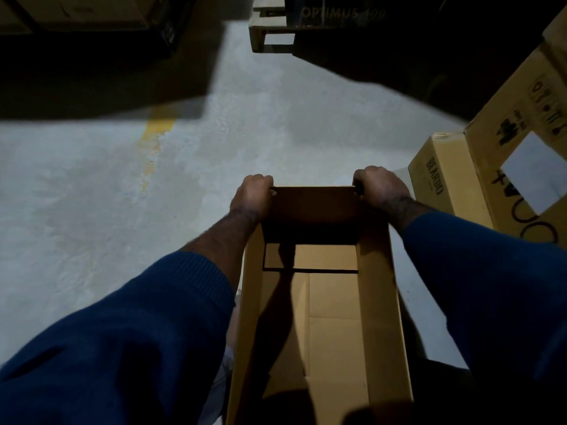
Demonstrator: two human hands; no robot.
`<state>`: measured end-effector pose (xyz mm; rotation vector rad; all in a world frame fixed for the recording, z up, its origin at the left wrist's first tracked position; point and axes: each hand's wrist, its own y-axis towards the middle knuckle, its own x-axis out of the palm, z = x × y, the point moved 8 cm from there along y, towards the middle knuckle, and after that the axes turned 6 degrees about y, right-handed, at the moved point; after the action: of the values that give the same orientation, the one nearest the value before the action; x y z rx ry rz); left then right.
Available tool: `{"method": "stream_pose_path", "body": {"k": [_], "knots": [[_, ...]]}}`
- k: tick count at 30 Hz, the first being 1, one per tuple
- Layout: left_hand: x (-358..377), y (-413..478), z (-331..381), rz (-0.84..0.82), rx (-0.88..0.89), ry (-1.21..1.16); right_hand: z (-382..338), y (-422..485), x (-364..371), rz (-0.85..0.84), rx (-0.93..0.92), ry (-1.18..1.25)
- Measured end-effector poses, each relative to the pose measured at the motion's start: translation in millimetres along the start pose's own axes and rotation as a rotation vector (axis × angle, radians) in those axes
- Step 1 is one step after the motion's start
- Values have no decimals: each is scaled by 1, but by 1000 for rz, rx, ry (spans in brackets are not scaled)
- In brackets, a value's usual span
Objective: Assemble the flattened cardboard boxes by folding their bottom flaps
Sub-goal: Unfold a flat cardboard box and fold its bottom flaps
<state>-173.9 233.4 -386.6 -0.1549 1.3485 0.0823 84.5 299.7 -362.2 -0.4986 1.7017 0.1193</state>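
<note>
A brown cardboard box [380, 302] stands opened in front of me, its inside facing the camera. Its bottom flaps lie folded inward, with a dark seam running across them. My left hand [251, 196] grips the box's far left corner with curled fingers. My right hand [380, 187] grips the far right corner the same way. Both forearms in blue sleeves run along the box's outer sides. The fingertips are hidden behind the far edge.
Printed cardboard boxes [506, 167] are stacked at the right, close to my right arm. A wooden pallet [270, 29] and dark stacked goods stand at the back. Grey concrete floor [153, 194] with a worn yellow line [153, 142] spreads to the left.
</note>
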Motion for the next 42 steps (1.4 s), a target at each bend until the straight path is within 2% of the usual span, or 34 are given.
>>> {"method": "stream_pose_path", "body": {"k": [6,11,15,20,24,26,29,33,38,42], "knots": [[8,-48,0,19,-220,-256,-12,-24,-4,69,28,24],[4,-109,5,-41,-344,-409,-29,-76,1,118,160,209],[2,-168,0,-131,-504,-403,-37,-135,21,33,298,302],[34,-261,-8,-294,-608,-286,-50,-212,26,82,378,318],[76,-290,-31,-407,-797,-213,-55,-260,39,95,499,354],[96,-281,-41,-429,-806,-196,-56,-276,38,105,578,365],[88,-279,-34,-464,-767,-172,-47,-293,38,94,725,393],[84,-280,-30,-489,-758,-106,-27,-296,55,-10,865,502],[53,-286,-16,-487,-713,-118,-20,-292,64,-107,835,453],[49,-286,-24,-418,-774,-72,-17,-286,60,-110,799,338]]}}
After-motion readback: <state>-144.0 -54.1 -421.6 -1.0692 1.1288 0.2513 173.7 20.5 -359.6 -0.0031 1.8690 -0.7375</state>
